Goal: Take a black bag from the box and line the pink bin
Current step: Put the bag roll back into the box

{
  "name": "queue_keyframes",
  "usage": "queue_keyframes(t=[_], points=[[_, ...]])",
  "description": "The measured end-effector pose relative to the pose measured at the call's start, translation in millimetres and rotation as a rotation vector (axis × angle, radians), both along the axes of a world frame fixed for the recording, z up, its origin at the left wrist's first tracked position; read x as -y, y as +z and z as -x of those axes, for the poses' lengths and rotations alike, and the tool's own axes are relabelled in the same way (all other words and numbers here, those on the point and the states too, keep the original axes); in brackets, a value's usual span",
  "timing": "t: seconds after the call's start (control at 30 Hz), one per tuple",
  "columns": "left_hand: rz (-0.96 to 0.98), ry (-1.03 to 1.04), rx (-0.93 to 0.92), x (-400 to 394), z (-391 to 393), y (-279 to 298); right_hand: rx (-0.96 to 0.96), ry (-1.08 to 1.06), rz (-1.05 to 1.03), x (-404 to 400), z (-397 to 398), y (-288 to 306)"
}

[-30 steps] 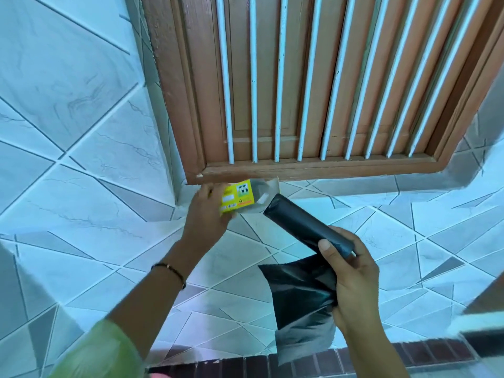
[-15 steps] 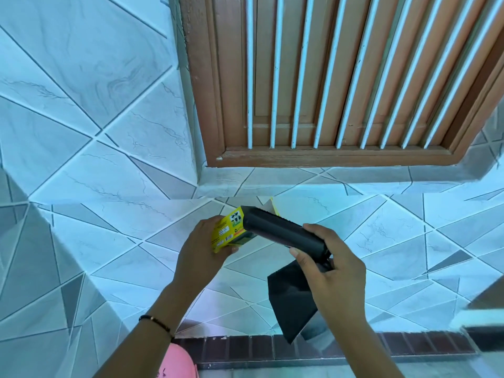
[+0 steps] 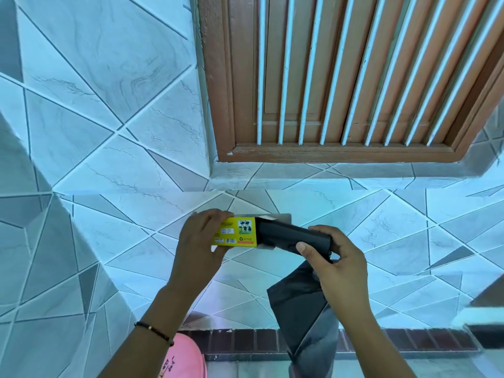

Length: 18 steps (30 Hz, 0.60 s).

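Note:
My left hand (image 3: 197,248) grips a small yellow box (image 3: 236,232) by its left end, its open flap facing right. A black roll of bags (image 3: 283,237) sticks partly into the box's open end. My right hand (image 3: 336,264) is shut on the roll's right end and also on a loose black bag (image 3: 301,309) that hangs down from under the palm. The pink bin (image 3: 186,356) shows only as a curved edge at the bottom, below my left forearm.
A blue-grey tiled wall fills the view, meeting a side wall at the left. A brown wooden window frame (image 3: 341,154) with white bars sits above. A dark brown tile strip (image 3: 245,341) runs along the bottom.
The roll has gone from free beside the box to partly inside its open end. Both hands have come lower and closer together, and the view has tilted down, showing the pink bin.

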<state>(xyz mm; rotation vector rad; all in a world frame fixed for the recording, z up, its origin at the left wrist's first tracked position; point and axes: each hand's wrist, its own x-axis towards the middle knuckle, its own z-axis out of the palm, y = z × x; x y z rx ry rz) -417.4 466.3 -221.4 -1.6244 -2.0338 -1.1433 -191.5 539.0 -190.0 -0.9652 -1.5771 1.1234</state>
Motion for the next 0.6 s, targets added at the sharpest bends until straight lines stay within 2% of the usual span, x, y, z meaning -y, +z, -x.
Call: queue_keyframes(t=[0.17,0.3,0.47,0.6], points=[[0.033,-0.019,-0.001,6.4,-15.4,-5.7,0.112,0.027,0.024,9.3,6.6,2.2],[0.03,-0.021,0.22,13.6,-21.8,-16.5,0.139,0.049,0.022,12.2,4.0,7.1],[0.014,-0.064,0.395,17.9,-34.2,-10.6,0.095,0.019,-0.143,13.1,0.4,3.2],[0.034,-0.086,0.329,14.0,-34.3,-2.3,0.124,0.044,-0.28,13.9,-2.0,1.1]])
